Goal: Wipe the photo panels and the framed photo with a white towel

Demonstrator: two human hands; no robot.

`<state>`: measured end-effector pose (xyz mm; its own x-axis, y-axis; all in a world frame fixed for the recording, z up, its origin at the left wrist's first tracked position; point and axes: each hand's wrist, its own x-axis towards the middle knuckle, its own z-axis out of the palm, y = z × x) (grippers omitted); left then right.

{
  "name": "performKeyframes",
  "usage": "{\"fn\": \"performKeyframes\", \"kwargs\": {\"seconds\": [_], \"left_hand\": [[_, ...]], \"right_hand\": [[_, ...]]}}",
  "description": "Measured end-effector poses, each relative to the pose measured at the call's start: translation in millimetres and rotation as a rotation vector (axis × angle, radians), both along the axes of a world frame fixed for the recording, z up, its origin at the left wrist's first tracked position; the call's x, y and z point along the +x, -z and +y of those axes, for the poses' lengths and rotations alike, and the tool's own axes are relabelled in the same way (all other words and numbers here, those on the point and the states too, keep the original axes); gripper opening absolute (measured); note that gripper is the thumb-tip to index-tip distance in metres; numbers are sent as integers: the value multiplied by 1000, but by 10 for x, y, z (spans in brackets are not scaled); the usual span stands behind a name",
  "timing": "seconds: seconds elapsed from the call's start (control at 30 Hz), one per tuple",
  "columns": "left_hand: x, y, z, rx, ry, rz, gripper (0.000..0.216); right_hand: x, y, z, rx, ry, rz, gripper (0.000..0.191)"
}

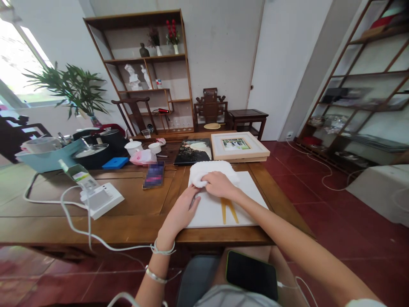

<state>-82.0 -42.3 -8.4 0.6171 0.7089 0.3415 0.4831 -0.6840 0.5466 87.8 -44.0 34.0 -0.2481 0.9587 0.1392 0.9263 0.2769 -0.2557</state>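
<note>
Table [140, 209] under fingers [211, 177]; right hand [221, 183] pinches white towel [204, 169], left hand [181, 209], half-open, touches it: likely bunching; next needs steady pressure.

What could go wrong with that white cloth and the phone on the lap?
The white board lies close to the front edge of the table, so it might slide over if the right hand pushes hard on the white cloth. The phone rests loose on the lap, so it could slip, perhaps if its cord gets tugged.
</note>
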Motion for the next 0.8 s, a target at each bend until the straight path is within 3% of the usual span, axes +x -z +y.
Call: {"fn": "performKeyframes", "kwargs": {"seconds": [0.17,0.37,0.57,0.8], "left_hand": [[-7,31,18,8,-8,18,33],[-20,110,53,-2,-42,54,36],[-9,70,37,5,-47,84,37],[-4,64,28,25,-51,90,40]], "right_hand": [[14,-24,93,-1,-2,-11,40],[581,-42,-83,-13,58,-55,39],[959,161,-561,4,127,-103,40],[738,295,-1386,85,-14,-110,38]]}}
